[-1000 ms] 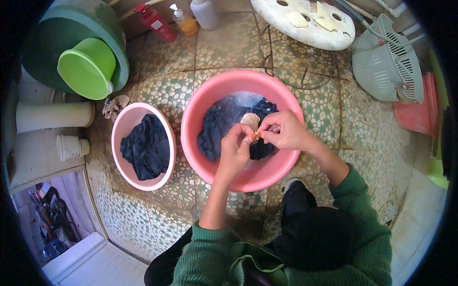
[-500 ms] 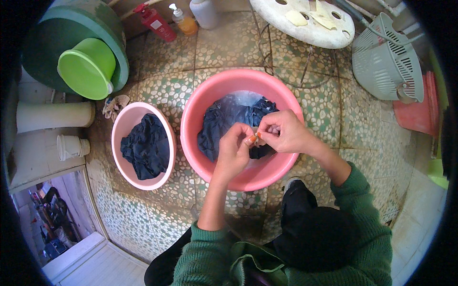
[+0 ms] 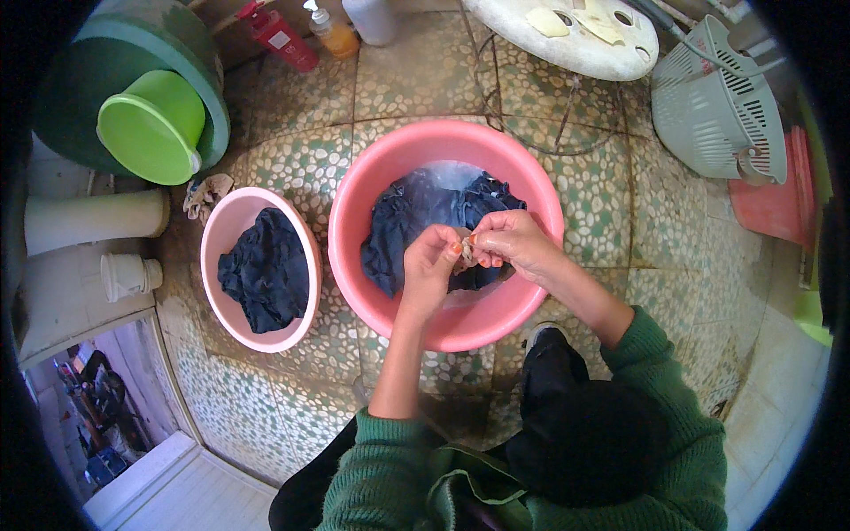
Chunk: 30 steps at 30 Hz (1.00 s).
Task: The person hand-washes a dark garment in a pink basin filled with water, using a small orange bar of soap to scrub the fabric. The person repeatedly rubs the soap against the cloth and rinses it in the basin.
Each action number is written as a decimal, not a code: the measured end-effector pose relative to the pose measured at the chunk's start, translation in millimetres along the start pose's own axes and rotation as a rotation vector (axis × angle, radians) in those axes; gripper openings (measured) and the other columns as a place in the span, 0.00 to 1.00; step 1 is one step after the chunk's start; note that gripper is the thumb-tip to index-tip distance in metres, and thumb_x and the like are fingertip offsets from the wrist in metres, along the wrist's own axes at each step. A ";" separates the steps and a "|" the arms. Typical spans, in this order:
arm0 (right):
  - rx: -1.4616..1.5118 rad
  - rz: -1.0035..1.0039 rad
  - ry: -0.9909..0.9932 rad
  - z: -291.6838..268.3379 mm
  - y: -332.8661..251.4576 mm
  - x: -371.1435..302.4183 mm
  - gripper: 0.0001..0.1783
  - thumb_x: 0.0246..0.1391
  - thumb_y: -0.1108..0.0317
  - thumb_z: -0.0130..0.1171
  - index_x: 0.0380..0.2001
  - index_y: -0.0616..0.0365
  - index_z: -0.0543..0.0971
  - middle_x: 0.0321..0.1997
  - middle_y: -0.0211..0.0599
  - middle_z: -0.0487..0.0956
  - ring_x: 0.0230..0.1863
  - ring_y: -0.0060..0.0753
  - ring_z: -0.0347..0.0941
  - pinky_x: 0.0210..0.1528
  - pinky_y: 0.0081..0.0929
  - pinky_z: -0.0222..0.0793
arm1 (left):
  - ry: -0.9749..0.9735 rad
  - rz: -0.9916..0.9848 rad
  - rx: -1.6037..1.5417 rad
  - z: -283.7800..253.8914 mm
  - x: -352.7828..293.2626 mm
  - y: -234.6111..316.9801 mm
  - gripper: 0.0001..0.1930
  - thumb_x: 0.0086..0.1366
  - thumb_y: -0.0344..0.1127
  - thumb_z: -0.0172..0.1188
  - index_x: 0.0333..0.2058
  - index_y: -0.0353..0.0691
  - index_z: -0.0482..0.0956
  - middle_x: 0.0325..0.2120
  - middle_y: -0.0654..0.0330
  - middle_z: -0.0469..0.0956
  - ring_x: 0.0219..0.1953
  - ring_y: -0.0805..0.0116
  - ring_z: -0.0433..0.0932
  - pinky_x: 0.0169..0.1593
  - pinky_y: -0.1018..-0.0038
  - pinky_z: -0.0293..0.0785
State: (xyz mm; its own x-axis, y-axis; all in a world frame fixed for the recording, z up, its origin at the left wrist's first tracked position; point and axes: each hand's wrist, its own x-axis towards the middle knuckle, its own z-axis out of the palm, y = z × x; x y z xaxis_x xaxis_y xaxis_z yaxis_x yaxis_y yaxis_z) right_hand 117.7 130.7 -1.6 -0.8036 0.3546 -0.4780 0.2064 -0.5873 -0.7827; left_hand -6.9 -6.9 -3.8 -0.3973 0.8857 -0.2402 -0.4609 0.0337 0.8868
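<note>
Two hands, left hand point(image 3: 431, 263) and right hand point(image 3: 511, 243), pinch one small pale scrap point(image 3: 466, 249) above one large pink plastic basin point(image 3: 354, 212) holding dark blue wet cloth point(image 3: 403, 221); one smaller pink basin point(image 3: 212, 265) sits beside it.

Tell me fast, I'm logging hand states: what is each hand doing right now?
Left hand: closed, pinching a small pale item over the pink basin.
Right hand: closed, pinching the same item.

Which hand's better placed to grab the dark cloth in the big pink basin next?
Left, probably. The left hand hangs directly over the dark cloth in the big pink basin. The right hand sits nearer the basin's right side, and both pinch a small pale item.
</note>
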 end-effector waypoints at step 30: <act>-0.265 -0.188 0.050 -0.4 2.7 -0.9 0.10 0.53 0.75 0.64 0.37 0.72 0.83 0.31 0.42 0.84 0.30 0.28 0.83 0.33 0.23 0.80 | 0.255 0.413 0.871 20.4 -2.7 -3.1 0.07 0.60 0.17 0.55 0.34 0.35 0.71 0.27 0.56 0.75 0.29 0.65 0.77 0.35 0.71 0.74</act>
State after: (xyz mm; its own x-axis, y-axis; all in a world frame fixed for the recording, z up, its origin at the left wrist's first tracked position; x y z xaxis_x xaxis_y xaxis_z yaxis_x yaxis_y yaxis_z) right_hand 119.2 129.0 -3.4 -0.8145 0.4776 -0.3293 0.2006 -0.3007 -0.9324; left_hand 11.8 0.0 2.2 -0.6010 0.7819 0.1659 0.4548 0.1638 0.8754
